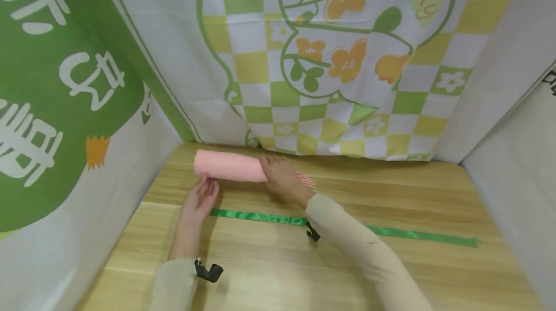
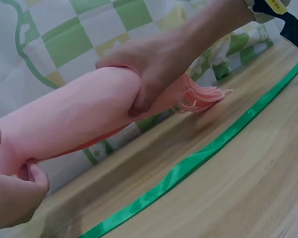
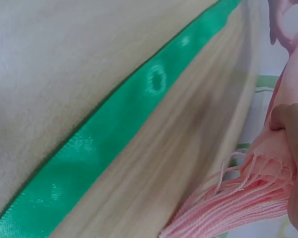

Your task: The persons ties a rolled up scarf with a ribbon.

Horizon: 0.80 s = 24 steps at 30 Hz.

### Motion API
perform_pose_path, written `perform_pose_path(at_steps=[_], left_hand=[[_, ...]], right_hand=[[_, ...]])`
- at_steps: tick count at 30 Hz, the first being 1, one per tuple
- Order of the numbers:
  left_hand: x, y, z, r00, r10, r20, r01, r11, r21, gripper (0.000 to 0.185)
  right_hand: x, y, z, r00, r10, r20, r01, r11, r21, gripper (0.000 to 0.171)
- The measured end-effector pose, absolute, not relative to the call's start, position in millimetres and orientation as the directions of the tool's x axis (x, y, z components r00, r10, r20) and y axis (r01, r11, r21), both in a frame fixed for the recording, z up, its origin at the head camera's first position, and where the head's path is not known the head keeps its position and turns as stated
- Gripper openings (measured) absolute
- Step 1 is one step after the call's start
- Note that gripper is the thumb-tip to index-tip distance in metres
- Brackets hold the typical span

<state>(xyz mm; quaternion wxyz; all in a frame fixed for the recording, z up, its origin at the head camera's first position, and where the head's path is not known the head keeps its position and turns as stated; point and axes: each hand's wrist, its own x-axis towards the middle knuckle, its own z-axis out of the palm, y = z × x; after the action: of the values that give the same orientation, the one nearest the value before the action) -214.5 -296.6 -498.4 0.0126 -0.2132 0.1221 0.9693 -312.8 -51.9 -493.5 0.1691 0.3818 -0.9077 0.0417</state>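
Nearest item: your two beige sleeves (image 1: 369, 253), each carrying a black wrist strap, crossing the near half of the wooden desk (image 1: 434, 272). Item: green ribbon (image 1: 417, 235), laid flat across the desk's middle, running from just right of your left hand almost to the right edge; both forearms pass over it. Item: pink rolled cloth (image 1: 230, 166), lying lengthwise along the desk's far edge toward the far-left corner, close against the checked green-and-yellow curtain (image 1: 347, 60); its fringed end (image 2: 201, 96) points right and trails on the wood. Your left hand (image 1: 200, 200) pinches the roll's left end between thumb and fingertips (image 2: 37, 176). Your right hand (image 1: 282, 178) curls round the roll's right end, just short of the fringe, thumb underneath. Open room: bare wood from the ribbon to the near edge, and the whole right half of the desk up to the far-right corner. Boundaries: a green-and-white banner (image 1: 52, 108) hangs along the left edge, a plain white panel (image 1: 521, 166) along the right, the curtain along the far edge.
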Motion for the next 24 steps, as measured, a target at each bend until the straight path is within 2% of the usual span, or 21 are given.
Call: perform_pose_path(at_steps=[6, 11, 14, 18, 24], left_hand=[[-214.9, -287.4, -489.8, -0.96, -0.052, -0.275, 0.014, -0.99, 0.14, 0.023], [-213.3, -281.0, -484.5, -0.989, -0.052, -0.136, 0.041, -0.996, 0.084, 0.02], [-212.0, -277.2, -480.4, -0.997, -0.065, -0.029, 0.061, -0.99, 0.128, 0.022], [-212.0, -272.0, -472.8, -0.991, -0.092, 0.097, 0.115, -0.959, 0.26, 0.026], [-213.4, -258.1, -459.4, -0.973, -0.185, 0.14, 0.227, -0.887, 0.402, 0.028]], right_hand=[[-305.4, -49.3, -478.7, -0.618, -0.668, 0.414, -0.724, 0.689, 0.032, 0.05], [-298.6, -46.1, -469.7, -0.577, -0.659, 0.483, -0.749, 0.663, 0.011, 0.052], [-295.4, -44.4, -463.8, -0.557, -0.651, 0.515, -0.759, 0.651, 0.002, 0.052], [-292.0, -40.6, -456.8, -0.544, -0.639, 0.544, -0.766, 0.642, -0.013, 0.049], [-284.1, -32.1, -444.4, -0.547, -0.62, 0.562, -0.769, 0.638, -0.044, 0.047]])
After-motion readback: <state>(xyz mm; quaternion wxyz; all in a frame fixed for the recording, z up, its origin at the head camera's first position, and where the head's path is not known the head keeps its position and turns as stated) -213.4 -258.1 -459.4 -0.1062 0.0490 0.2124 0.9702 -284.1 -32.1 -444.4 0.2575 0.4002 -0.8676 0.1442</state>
